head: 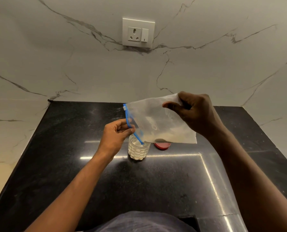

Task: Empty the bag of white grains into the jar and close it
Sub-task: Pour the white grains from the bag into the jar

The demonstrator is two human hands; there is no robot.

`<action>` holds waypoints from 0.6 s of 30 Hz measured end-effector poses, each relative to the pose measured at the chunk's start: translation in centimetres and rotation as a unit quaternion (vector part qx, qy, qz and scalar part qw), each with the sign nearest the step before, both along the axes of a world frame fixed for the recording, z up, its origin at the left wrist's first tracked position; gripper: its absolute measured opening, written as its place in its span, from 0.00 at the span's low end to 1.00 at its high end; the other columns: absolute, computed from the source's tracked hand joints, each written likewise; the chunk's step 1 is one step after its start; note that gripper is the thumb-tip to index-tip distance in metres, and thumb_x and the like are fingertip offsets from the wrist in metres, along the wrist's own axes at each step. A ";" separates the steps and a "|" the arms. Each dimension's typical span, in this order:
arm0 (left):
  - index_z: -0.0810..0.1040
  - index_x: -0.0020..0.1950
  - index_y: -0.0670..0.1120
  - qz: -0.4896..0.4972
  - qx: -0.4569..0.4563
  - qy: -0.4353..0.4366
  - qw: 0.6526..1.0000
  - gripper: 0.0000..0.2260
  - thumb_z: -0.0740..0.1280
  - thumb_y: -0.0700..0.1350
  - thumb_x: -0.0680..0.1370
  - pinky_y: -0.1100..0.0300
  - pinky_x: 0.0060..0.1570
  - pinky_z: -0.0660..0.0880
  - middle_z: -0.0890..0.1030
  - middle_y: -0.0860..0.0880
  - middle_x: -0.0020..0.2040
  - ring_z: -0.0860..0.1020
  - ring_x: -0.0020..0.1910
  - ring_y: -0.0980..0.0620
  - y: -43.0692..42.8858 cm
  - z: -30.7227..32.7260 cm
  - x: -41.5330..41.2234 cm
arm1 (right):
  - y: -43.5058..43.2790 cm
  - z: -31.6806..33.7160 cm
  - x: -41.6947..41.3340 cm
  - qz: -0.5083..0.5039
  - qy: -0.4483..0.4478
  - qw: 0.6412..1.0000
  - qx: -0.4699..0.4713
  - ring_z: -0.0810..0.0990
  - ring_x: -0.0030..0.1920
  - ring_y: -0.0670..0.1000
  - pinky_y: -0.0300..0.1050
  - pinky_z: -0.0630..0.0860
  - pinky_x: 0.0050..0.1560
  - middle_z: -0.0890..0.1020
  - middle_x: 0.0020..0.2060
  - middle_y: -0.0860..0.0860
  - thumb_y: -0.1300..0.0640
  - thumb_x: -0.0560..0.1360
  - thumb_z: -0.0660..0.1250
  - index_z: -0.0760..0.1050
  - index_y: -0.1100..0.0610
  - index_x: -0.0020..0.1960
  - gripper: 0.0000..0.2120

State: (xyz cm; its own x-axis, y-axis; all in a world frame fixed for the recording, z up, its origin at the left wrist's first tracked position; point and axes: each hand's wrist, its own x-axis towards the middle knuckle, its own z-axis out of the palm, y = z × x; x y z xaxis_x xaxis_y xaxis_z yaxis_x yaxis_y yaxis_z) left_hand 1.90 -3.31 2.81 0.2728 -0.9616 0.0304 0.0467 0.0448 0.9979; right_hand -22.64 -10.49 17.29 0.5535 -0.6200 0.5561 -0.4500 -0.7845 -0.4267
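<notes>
A clear zip bag (156,119) with a blue zipper strip hangs tilted above the counter, its open blue mouth dipping into the jar. A little pile of white grains lies along the bag's lower edge. My left hand (115,136) pinches the blue zipper edge right beside the jar's mouth. My right hand (194,113) grips the bag's upper back corner and holds it raised. The clear ribbed jar (138,150) stands upright on the counter, mostly full of white grains. Its red lid (162,145) lies flat just right of the jar, partly hidden behind the bag.
The black polished counter (72,148) ends at a marble wall behind and on both sides. A white socket and switch plate (138,33) sits on the back wall. My dark shirt shows at the bottom edge.
</notes>
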 end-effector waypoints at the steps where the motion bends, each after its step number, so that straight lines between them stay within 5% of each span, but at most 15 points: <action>1: 0.85 0.60 0.47 0.001 0.000 0.003 1.000 0.13 0.75 0.33 0.78 0.64 0.52 0.84 0.90 0.52 0.53 0.88 0.54 0.55 0.0 0.0 0.0 | -0.1 0.1 0.0 -0.004 -0.011 1.000 -0.001 0.69 0.25 0.44 0.30 0.65 0.27 0.67 0.26 0.40 0.50 0.78 0.75 0.66 0.46 0.36 0.19; 6: 0.85 0.58 0.50 0.004 0.007 0.000 1.000 0.14 0.75 0.33 0.78 0.66 0.51 0.84 0.90 0.54 0.51 0.88 0.53 0.56 0.3 -0.2 0.1 | -0.1 -0.2 0.1 -0.001 0.006 1.000 0.000 0.68 0.24 0.44 0.34 0.67 0.27 0.69 0.26 0.43 0.48 0.78 0.73 0.70 0.56 0.35 0.19; 18: 0.85 0.56 0.52 0.006 0.010 0.010 1.000 0.14 0.75 0.33 0.78 0.69 0.47 0.82 0.90 0.55 0.50 0.88 0.52 0.57 0.4 0.0 0.0 | 0.1 -0.2 0.2 0.002 0.009 1.000 -0.002 0.68 0.24 0.45 0.34 0.67 0.26 0.69 0.25 0.44 0.47 0.78 0.73 0.70 0.54 0.36 0.19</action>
State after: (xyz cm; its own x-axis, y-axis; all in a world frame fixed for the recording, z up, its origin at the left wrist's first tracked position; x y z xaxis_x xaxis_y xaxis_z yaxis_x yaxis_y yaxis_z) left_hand 1.92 -2.88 2.85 0.2846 -0.9586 0.0061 0.0657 0.0258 0.9975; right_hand -22.45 -10.40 17.07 0.5665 -0.6153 0.5482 -0.4545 -0.7882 -0.4150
